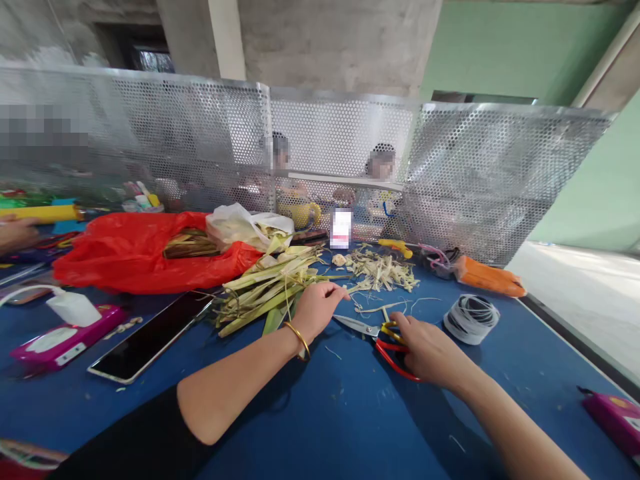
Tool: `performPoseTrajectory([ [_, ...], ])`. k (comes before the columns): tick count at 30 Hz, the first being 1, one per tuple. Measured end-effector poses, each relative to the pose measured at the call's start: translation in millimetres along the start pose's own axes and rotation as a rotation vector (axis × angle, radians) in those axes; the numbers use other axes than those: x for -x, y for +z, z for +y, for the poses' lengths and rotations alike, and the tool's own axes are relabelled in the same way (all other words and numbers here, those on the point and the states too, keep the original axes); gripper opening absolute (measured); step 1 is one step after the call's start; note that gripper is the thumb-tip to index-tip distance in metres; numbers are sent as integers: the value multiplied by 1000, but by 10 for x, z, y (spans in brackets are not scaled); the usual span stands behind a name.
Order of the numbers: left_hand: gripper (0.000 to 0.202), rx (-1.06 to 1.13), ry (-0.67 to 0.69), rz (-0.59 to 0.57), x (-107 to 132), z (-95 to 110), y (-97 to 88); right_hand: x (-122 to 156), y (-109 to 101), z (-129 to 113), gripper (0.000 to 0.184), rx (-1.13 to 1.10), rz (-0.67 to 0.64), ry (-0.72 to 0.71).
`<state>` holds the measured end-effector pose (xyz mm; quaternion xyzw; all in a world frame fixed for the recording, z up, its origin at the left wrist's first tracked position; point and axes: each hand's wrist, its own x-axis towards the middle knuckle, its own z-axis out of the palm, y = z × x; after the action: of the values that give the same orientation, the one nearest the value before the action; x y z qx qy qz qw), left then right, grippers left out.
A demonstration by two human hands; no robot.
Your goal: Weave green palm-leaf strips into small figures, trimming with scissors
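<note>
My right hand (pixel 425 347) grips scissors (pixel 369 329) with red and yellow handles. Their blades point left, towards my left hand (pixel 320 310), and look nearly closed. The fingertips of that left hand come together beside a pile of pale cut scraps (pixel 383 267); whether a thin strip is between them I cannot make out. Behind and left of my left wrist lies a bundle of dry, yellow-green leaf strips (pixel 270 283). Loose fibres and a short pale strip are scattered on the blue table (pixel 320 413) between the hands.
A red plastic bag (pixel 125 247), white bag (pixel 240 223), tablet-like phone (pixel 155 337) and purple power strip (pixel 65 340) lie left. Right are a spool of clear line (pixel 471 319), an orange packet (pixel 490 277) and a yellow tool (pixel 396 247). A perforated metal screen (pixel 340 127) stands behind; another person's hand (pixel 17 233) is far left.
</note>
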<state>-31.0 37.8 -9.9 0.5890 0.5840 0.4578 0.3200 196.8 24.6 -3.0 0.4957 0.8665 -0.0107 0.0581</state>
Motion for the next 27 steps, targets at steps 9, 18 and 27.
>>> performPoseTrajectory([
  [9,28,123,-13,106,-100,-51,-47,-68,7,49,68,-845,-6,-15],
  [18,28,151,-38,192,-184,-75,-122,-42,-93,-51,68,-1053,42,125],
  [27,28,115,-32,235,-249,-106,-211,-27,-76,-54,66,-1091,-32,95],
])
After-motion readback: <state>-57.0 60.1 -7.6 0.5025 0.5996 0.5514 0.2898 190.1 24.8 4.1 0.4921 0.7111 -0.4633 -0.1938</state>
